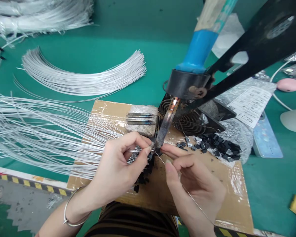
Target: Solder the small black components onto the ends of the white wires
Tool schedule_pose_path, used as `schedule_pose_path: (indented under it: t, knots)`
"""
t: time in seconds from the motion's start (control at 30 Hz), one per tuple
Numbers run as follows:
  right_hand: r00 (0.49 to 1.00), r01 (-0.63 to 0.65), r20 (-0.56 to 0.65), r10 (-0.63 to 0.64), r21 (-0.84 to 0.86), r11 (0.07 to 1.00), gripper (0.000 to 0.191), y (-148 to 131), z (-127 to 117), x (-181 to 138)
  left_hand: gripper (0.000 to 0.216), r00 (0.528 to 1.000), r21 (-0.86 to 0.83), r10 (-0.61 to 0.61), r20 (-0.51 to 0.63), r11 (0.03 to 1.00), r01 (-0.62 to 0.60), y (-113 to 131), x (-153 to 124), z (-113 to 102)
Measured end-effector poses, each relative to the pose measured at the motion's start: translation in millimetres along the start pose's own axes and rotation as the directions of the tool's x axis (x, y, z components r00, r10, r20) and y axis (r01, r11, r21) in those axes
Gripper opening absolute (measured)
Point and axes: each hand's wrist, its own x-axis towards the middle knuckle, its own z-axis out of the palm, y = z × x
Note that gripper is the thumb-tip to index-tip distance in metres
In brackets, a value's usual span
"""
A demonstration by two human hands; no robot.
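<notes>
A soldering iron (165,125) with a blue handle hangs tip-down from a black stand arm (236,62). Close against its tip, my left hand (120,164) pinches a thin white wire (132,150) between thumb and fingers; the wire's end is mostly hidden. My right hand (197,181) grips a strand of solder wire (196,202) between thumb and forefinger, its end reaching the iron's tip. Below the left fingers lie several small black connectors (144,177) and wire ends, partly covered by that hand.
Loose white wires (44,141) spread across the left side, with a curved bundle (86,80) behind. A scarred block (141,129) and a black fan (194,121) stand past the hands on cardboard (232,197). Black pieces (222,146) are heaped right, near a labelled bag (251,102).
</notes>
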Motion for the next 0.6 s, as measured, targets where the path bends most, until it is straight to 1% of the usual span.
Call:
schedule_pose_path:
  t: [0.27, 0.6]
  knots:
    - [0.999, 0.039, -0.017, -0.039, -0.006, 0.999, 0.022, 1.0, 1.5, -0.5, 0.014, 1.000, -0.008, -0.004, 0.001, 1.000, 0.004, 0.8, 0.7, -0.1]
    - [0.999, 0.044, -0.032, -0.044, -0.002, 0.999, 0.021, 2.7, 2.9, -1.1, 0.014, 1.000, -0.050, -0.013, -0.010, 0.999, 0.012, 0.0, 0.3, 1.4]
